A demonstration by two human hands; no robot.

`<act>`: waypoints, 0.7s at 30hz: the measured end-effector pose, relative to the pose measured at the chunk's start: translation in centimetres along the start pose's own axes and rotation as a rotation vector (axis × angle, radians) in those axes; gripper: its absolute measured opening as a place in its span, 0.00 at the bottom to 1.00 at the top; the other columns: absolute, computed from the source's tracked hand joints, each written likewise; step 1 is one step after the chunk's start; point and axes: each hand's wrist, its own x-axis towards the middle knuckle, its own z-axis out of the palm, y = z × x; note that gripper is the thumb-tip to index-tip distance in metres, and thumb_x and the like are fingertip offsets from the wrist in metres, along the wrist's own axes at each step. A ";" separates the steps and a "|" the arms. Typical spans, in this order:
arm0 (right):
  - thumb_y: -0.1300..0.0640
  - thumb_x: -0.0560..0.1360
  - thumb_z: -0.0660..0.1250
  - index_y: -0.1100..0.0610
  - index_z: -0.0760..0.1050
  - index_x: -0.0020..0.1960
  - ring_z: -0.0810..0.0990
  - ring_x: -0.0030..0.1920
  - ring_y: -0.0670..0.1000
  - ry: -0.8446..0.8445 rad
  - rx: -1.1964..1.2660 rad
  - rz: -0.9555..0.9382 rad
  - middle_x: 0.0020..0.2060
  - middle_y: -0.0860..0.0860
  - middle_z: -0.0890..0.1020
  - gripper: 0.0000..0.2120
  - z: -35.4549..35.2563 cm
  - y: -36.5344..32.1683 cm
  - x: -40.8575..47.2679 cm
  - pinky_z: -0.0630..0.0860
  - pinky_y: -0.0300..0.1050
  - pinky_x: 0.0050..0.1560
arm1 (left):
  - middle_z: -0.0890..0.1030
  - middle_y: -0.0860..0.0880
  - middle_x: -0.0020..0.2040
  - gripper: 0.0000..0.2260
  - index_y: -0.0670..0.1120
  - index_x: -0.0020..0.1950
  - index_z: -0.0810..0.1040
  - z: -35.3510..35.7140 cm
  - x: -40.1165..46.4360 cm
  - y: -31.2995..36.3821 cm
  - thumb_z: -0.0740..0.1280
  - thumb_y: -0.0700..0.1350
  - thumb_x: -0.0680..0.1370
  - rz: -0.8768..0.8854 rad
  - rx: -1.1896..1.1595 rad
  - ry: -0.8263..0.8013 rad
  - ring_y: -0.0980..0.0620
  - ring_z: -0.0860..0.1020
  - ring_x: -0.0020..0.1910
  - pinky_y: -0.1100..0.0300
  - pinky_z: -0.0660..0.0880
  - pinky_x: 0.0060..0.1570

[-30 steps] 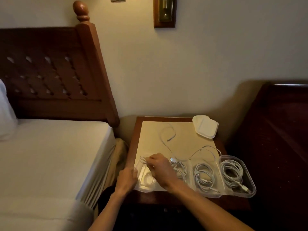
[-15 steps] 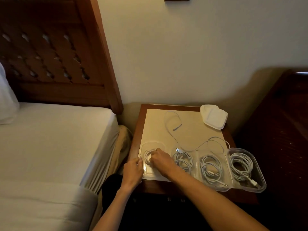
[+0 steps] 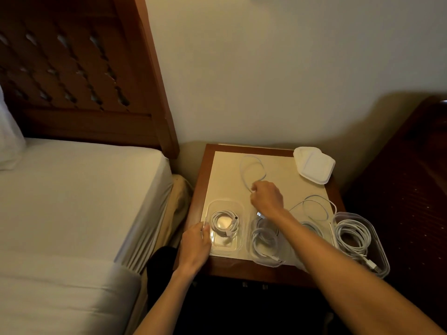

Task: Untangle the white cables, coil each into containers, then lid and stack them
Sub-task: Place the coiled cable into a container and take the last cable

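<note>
A single head-worn view is given, aimed forward and steeply down onto the counter [image 3: 208, 175], seen at arm's reach; a bed [image 3: 72, 189] is included at frame left.

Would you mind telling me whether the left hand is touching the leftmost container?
Touching: the head view shows the left hand gripping the leftmost container by its rim.
</note>
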 end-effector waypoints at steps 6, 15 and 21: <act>0.48 0.69 0.76 0.59 0.75 0.57 0.79 0.55 0.58 -0.369 -0.192 0.229 0.55 0.55 0.79 0.23 -0.2 2.2 3.6 0.76 0.49 0.51 | 0.76 0.51 0.33 0.17 0.46 0.33 0.72 -0.1 0.5 -0.3 0.59 0.47 0.82 0.025 0.007 -0.012 0.52 0.74 0.34 0.55 0.67 0.35; 0.57 0.70 0.72 0.60 0.80 0.44 0.83 0.43 0.55 -0.364 0.004 0.218 0.43 0.55 0.84 0.07 0.5 2.8 5.2 0.81 0.51 0.48 | 0.78 0.54 0.53 0.14 0.51 0.55 0.80 -1.7 0.8 1.0 0.59 0.56 0.81 0.019 0.124 0.126 0.54 0.77 0.51 0.59 0.73 0.48; 0.55 0.79 0.66 0.59 0.78 0.43 0.75 0.38 0.49 -0.114 0.243 -0.041 0.38 0.52 0.79 0.09 -6.1 1.0 5.6 0.71 0.44 0.37 | 0.76 0.56 0.52 0.08 0.48 0.56 0.79 -3.3 5.6 11.7 0.62 0.46 0.81 0.374 -0.027 0.114 0.62 0.75 0.43 0.76 0.68 0.41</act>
